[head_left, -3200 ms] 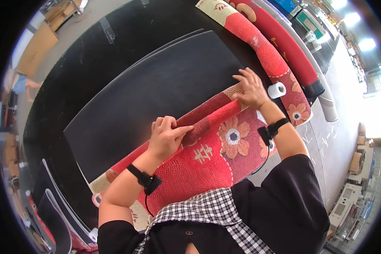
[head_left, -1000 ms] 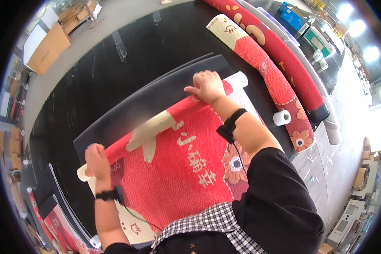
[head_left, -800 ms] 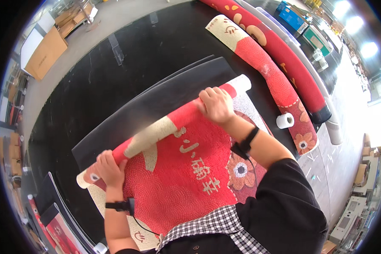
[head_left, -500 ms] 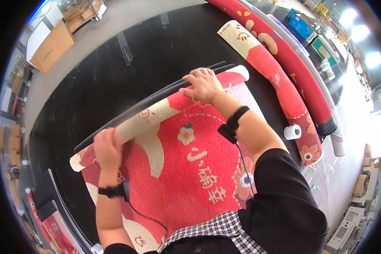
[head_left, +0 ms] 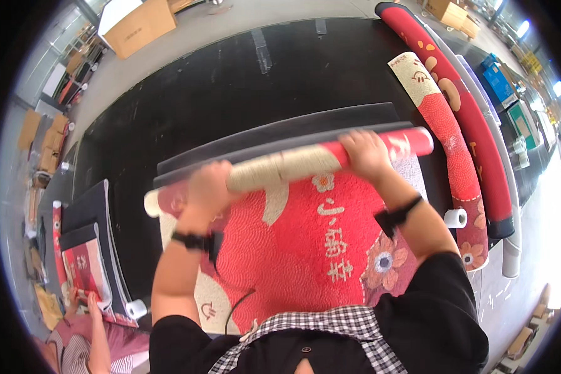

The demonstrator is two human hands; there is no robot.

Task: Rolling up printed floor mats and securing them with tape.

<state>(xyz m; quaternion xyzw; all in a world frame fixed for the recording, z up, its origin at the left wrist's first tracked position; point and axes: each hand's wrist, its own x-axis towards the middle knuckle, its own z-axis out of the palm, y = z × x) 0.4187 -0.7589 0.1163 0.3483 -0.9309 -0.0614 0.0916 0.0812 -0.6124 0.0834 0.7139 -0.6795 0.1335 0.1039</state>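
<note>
Across the black table (head_left: 199,93), as the head view shows it, a red-and-cream mat (head_left: 280,255) lies flat up to the person's body, its far edge wound into a roll (head_left: 287,168) that sits by dark sheets (head_left: 330,119) just beyond it. The right hand (head_left: 364,153) lies over the roll short of its right end, fingers bent across the top with the roll held beneath them. The left hand (head_left: 210,187) is on the roll toward the other end, but blur hides its fingers, so how firmly its grip is closed I cannot tell.

The roll slants, left end nearer the body. Good handling here, I judge, means turning both hands at one rate, keeping them well apart, and holding even pressure so the layers stay snug and the ends flush. Checking that the roll runs square to the mat's side edges should help against skewing. At right, a narrow patterned mat (head_left: 445,137) and a white tape roll (head_left: 455,218) lie apart from it.
</note>
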